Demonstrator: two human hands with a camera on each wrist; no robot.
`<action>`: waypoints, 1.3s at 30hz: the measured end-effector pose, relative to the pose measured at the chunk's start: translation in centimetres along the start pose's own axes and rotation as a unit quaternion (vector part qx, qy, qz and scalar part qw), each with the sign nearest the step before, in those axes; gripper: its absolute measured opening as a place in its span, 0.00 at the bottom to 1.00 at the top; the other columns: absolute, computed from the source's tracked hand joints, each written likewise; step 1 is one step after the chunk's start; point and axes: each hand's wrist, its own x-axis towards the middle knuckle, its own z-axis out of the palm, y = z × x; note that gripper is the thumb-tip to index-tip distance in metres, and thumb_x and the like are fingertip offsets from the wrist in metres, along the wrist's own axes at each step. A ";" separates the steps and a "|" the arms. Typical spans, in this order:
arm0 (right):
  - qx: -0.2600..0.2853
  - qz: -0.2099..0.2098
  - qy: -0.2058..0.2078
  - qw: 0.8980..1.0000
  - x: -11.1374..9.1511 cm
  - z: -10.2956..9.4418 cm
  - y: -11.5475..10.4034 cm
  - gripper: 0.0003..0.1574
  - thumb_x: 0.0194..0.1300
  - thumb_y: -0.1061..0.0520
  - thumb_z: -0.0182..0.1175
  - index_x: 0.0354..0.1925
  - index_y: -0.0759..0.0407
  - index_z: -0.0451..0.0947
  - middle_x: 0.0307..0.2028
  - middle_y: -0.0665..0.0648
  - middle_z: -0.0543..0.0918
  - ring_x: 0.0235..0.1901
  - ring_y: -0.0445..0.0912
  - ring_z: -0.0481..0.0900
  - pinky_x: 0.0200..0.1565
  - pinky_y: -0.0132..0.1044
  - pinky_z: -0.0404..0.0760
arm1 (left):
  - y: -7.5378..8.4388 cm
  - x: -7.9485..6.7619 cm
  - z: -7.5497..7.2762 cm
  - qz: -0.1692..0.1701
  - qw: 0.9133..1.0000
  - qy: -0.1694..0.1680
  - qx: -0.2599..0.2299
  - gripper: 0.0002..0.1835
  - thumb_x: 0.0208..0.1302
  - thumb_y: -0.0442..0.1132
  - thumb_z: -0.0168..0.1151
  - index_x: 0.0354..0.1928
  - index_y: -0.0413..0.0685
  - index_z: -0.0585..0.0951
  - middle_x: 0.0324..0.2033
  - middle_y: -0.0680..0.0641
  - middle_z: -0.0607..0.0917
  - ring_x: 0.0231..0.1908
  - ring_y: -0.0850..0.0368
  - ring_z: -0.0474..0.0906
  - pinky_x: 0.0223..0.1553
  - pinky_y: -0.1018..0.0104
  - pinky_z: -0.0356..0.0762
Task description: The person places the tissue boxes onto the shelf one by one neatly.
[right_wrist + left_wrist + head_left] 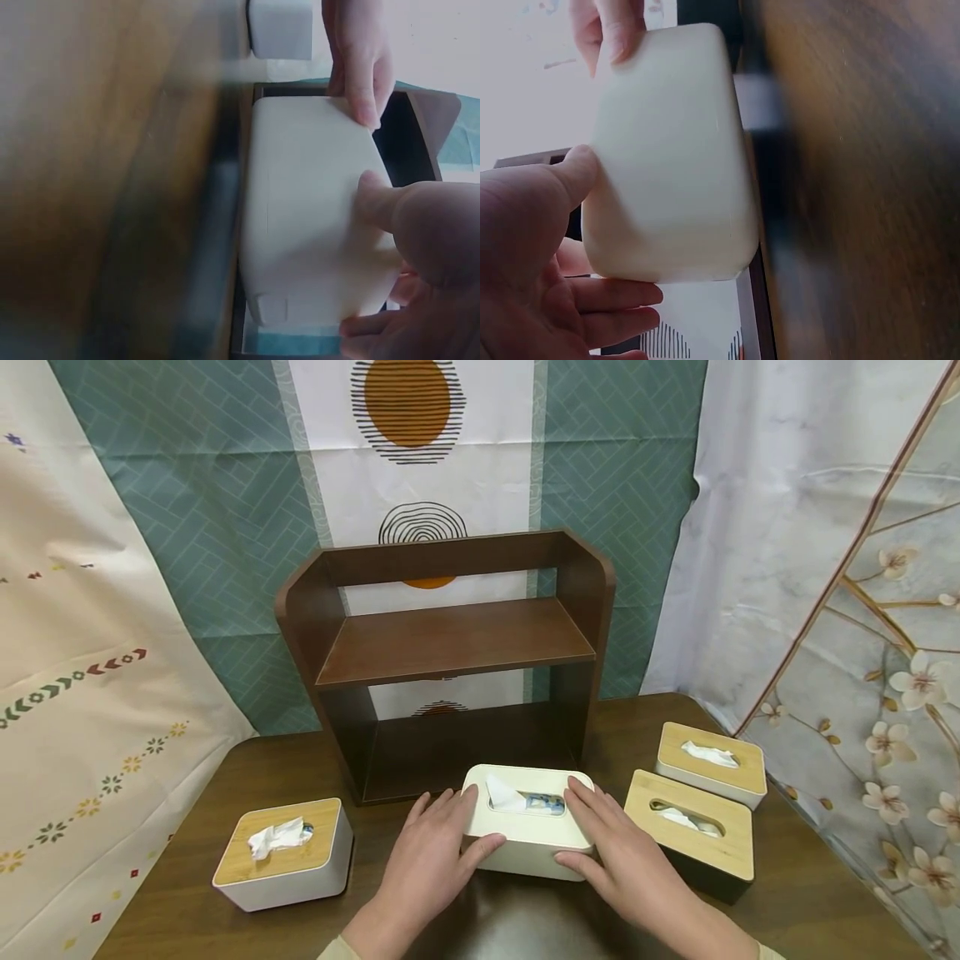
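Observation:
A cream tissue box (525, 858) with a tissue poking out of its top slot is held between both hands, in front of the shelf. My left hand (435, 852) grips its left end, thumb on the front face and fingers along the side. At the right end my right hand (626, 864) holds it the same way, with the thumb low on the front. Both wrist views show the smooth front of the box (667, 150) with a thumb of each hand on it. Whether its base touches the table cannot be told.
A brown two-tier shelf (457, 639) stands behind the box. To the left sits a white tissue box (300, 883) with a wooden lid. On the right are a black wood-lidded tissue box (693, 868) and, behind it, a white one (712, 783). Patterned cloths hang around the table (180, 893).

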 end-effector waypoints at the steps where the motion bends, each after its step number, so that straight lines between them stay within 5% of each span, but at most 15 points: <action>1: 0.009 0.003 -0.005 1.000 0.3 0.0 0.1 0.49 0.73 0.42 0.75 0.80 0.64 0.71 0.83 0.60 0.68 0.79 0.67 0.67 0.73 0.63 0.72 | -0.1 0.1 0.0 -0.003 1.000 0.003 0.002 0.39 0.72 0.61 0.74 0.71 0.38 0.81 0.64 0.39 0.88 0.65 0.36 0.84 0.71 0.32 0.72; 19: 0.065 0.003 -0.037 0.997 5.9 0.3 2.1 0.52 0.68 0.50 0.80 0.80 0.67 0.70 0.84 0.63 0.63 0.84 0.65 0.56 0.74 0.65 0.70 | -1.5 2.6 1.4 -0.023 0.998 0.042 0.045 0.40 0.69 0.61 0.76 0.70 0.37 0.81 0.60 0.36 0.89 0.62 0.37 0.86 0.72 0.29 0.68; 39: 0.108 0.013 -0.103 0.989 10.8 0.6 4.8 0.51 0.72 0.51 0.77 0.81 0.69 0.67 0.85 0.66 0.60 0.81 0.65 0.64 0.73 0.65 0.72 | -2.6 4.7 2.0 -0.047 0.997 0.036 0.042 0.40 0.66 0.58 0.80 0.70 0.38 0.81 0.60 0.36 0.89 0.62 0.36 0.86 0.71 0.28 0.68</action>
